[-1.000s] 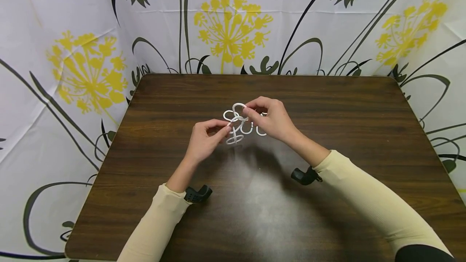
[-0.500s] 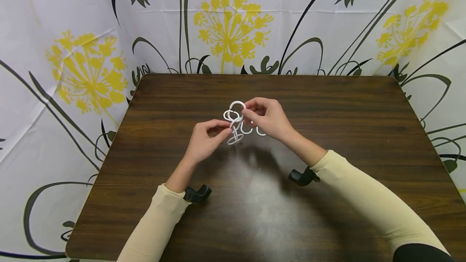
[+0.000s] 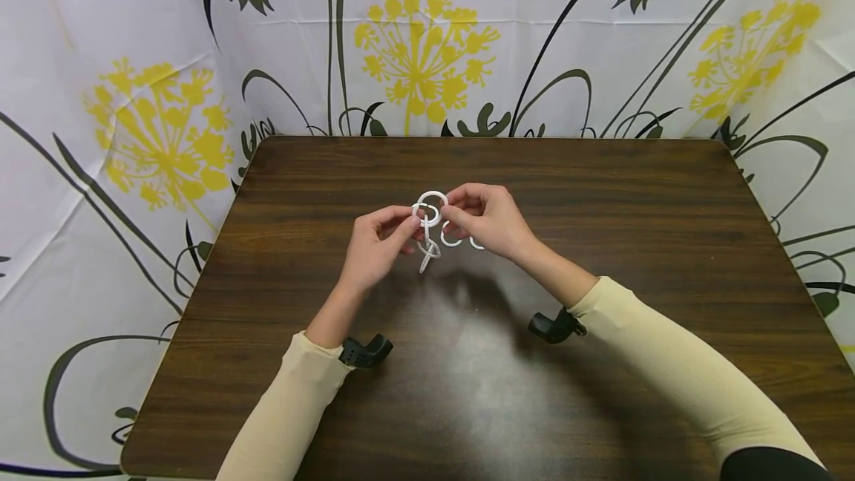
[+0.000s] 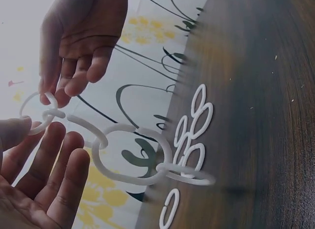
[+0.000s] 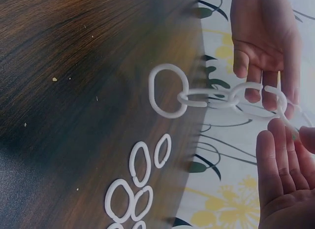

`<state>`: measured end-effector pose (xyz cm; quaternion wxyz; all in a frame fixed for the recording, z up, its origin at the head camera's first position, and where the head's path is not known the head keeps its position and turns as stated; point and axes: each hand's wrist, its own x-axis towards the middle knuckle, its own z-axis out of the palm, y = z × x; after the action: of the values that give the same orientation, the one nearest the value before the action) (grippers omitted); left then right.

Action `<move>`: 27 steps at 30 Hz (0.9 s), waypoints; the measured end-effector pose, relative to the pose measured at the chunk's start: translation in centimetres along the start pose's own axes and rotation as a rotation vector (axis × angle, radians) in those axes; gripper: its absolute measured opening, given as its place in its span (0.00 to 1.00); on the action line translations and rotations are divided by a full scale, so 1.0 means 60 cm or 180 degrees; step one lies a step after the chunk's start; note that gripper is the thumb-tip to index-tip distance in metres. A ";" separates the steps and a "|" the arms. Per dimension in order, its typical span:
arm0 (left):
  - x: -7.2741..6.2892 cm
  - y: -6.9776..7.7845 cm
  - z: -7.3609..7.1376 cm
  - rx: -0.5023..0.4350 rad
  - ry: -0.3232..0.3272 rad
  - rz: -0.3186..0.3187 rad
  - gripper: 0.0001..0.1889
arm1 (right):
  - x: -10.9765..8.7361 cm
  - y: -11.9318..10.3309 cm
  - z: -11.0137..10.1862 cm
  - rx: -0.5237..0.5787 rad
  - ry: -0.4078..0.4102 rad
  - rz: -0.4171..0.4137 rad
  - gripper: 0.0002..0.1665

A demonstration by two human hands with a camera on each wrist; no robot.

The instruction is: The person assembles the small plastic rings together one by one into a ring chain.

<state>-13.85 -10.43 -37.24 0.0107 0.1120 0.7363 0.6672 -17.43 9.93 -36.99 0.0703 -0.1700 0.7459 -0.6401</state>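
Left hand [image 3: 374,247] pinches white chain [image 4: 102,141], hanging above bench [image 3: 307,191]; right hand [image 3: 492,221] pinches link [image 3: 433,193] right beside; other fingers loose; step in hand seems hooking link on (or off; cannot tell); next move calls for lining up link's gap with chain.

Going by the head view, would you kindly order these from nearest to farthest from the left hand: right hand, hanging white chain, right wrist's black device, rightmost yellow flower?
From the left hand:
1. White chain: at its fingertips.
2. Right hand: just beyond, rightward.
3. Black device: farther right, at the wrist.
4. Yellow flower: far right, on the backdrop.
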 end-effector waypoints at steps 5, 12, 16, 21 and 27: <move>0.007 -0.018 -0.001 -0.0022 0.0060 0.0055 0.12 | 0.000 0.001 0.000 0.0036 -0.0075 0.0052 0.09; 0.017 -0.049 -0.004 -0.0120 0.0103 0.0104 0.12 | 0.002 0.009 -0.008 -0.0038 -0.0158 0.0018 0.09; 0.016 -0.051 -0.006 -0.0110 0.0125 0.0120 0.12 | 0.005 0.018 -0.018 -0.0230 -0.0153 -0.0007 0.09; 0.015 -0.051 -0.007 -0.0166 0.0121 0.0143 0.13 | 0.010 0.040 -0.027 -0.0739 -0.0089 -0.0040 0.08; 0.013 -0.050 -0.009 -0.0109 0.0113 0.0099 0.12 | 0.015 0.082 -0.026 -0.1593 -0.0283 -0.0296 0.06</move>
<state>-15.13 -11.05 -40.03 -0.0109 0.1114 0.7230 0.6817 -19.58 11.67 -41.45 0.0293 -0.2442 0.8686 -0.4300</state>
